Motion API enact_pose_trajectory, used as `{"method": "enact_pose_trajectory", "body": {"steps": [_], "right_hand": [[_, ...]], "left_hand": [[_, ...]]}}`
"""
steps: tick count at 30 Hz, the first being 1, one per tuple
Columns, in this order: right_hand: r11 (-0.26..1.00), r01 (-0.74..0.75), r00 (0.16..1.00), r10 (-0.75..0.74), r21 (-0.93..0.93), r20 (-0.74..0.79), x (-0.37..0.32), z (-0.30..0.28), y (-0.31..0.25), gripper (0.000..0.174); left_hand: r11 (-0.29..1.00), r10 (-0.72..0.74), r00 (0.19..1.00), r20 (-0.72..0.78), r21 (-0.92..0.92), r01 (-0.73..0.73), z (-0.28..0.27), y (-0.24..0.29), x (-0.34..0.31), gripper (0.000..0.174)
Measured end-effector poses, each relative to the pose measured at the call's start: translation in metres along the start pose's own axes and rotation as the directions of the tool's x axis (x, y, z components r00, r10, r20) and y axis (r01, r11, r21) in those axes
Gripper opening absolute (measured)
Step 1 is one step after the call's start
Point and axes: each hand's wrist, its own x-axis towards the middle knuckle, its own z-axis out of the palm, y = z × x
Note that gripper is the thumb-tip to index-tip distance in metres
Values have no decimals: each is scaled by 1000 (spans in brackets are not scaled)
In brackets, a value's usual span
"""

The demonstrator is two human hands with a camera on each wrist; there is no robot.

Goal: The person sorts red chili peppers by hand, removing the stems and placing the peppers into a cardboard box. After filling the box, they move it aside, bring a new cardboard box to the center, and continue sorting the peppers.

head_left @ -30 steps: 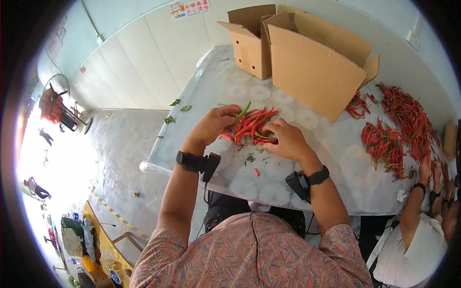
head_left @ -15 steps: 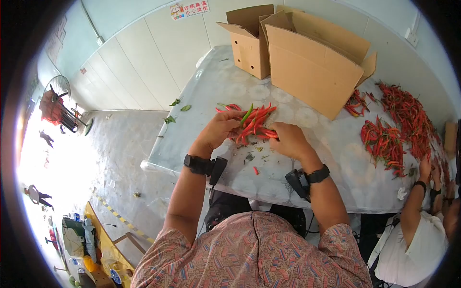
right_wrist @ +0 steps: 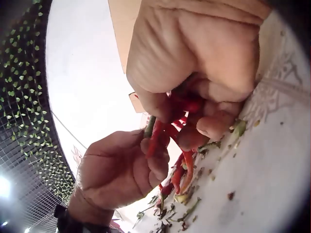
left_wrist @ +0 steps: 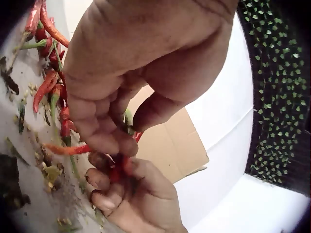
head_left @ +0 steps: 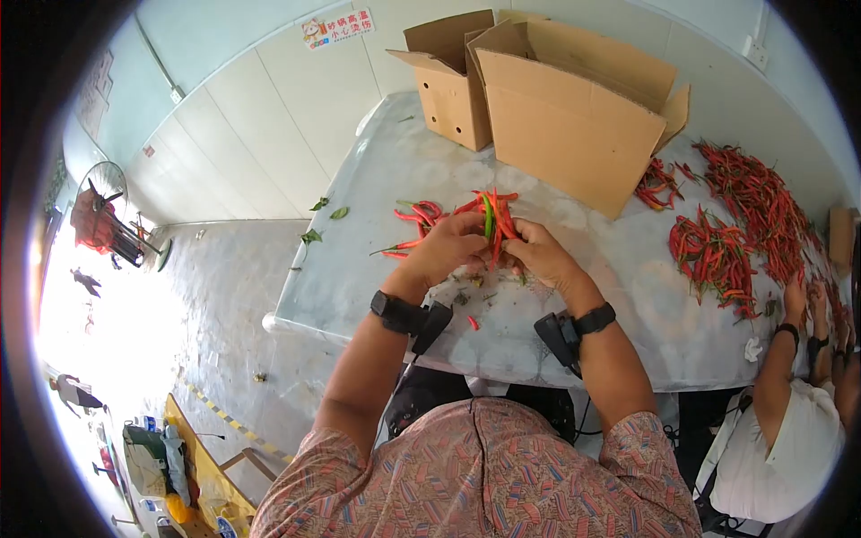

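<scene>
In the head view the left hand (head_left: 446, 249) and the right hand (head_left: 543, 255) meet over the table, with red chilies (head_left: 503, 224) and one green chili (head_left: 488, 218) between them. The right wrist view shows the right hand (right_wrist: 194, 58) with fingers curled round red chilies (right_wrist: 187, 104), and the left hand (right_wrist: 121, 167) pinching a bunch from the other side. More red chilies (head_left: 417, 215) lie loose to the left of the left hand. Chilies (left_wrist: 46, 90) rest on the surface beside the fingers in the left wrist view.
Two open cardboard boxes (head_left: 574, 134) stand at the table's back. Large chili heaps (head_left: 749, 202) cover the right side, where another person's arm (head_left: 778, 359) reaches in. Leaves (head_left: 339, 212) lie at the left edge; a red scrap (head_left: 473, 323) and debris lie near the hands.
Both hands have come closer together, the left moving rightward. The bunch between them is smaller and more upright, and more chilies lie exposed on the left. The view has shifted slightly.
</scene>
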Motion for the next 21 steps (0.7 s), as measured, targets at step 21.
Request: {"method": "enact_pose_trajectory", "body": {"steps": [21], "right_hand": [[998,63,997,-63,-10,-32,-1,4,2,19]], "left_hand": [[767,321,943,-90,608,-203,4,-7,3,19]]}}
